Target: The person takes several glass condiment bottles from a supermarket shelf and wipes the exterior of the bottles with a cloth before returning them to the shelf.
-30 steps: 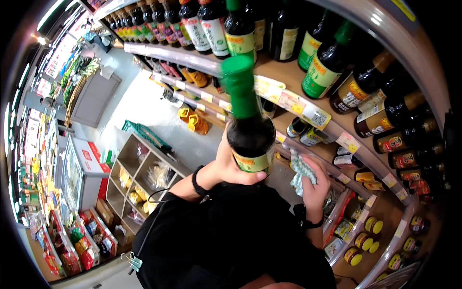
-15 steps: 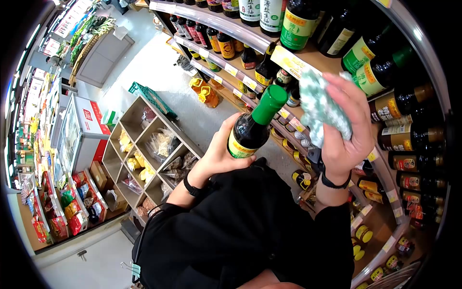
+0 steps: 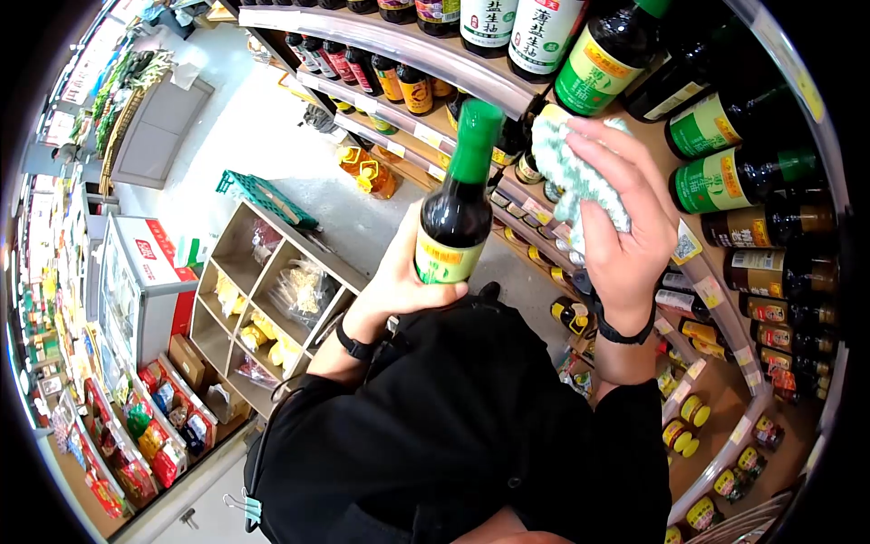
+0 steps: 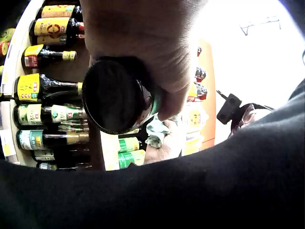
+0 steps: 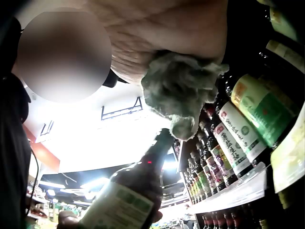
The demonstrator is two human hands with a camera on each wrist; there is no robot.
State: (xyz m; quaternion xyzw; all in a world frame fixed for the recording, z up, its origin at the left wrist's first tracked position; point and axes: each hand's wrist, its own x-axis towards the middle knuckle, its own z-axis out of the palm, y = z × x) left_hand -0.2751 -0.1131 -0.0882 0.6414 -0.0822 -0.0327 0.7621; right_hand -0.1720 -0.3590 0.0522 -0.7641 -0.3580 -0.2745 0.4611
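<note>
My left hand (image 3: 390, 281) grips a dark soy sauce bottle (image 3: 453, 218) around its lower part, thumb across the front. The bottle has a green cap and a yellow-green label, and leans slightly to the right in the head view. Its round dark base (image 4: 114, 98) faces the left wrist camera. A crumpled green-and-white cloth (image 3: 580, 172) is held in my right hand (image 3: 634, 249), to the right of the bottle's neck and apart from it in the head view. In the right wrist view the cloth (image 5: 178, 88) hangs just above the bottle's top (image 5: 164, 138).
Shelves with price-tag rails (image 3: 426, 59) curve around the front and right, filled with sauce bottles (image 3: 598, 68) and yellow-lidded jars (image 3: 693, 412). At left stand a divided bin (image 3: 263, 290) of bagged goods and a chest freezer (image 3: 145, 290). Oil jugs (image 3: 367, 172) sit on the floor.
My right hand has risen with the cloth from low by the shelf to beside the bottle's neck. The bottle, still in my left hand, moved down from the camera, then tipped more upright.
</note>
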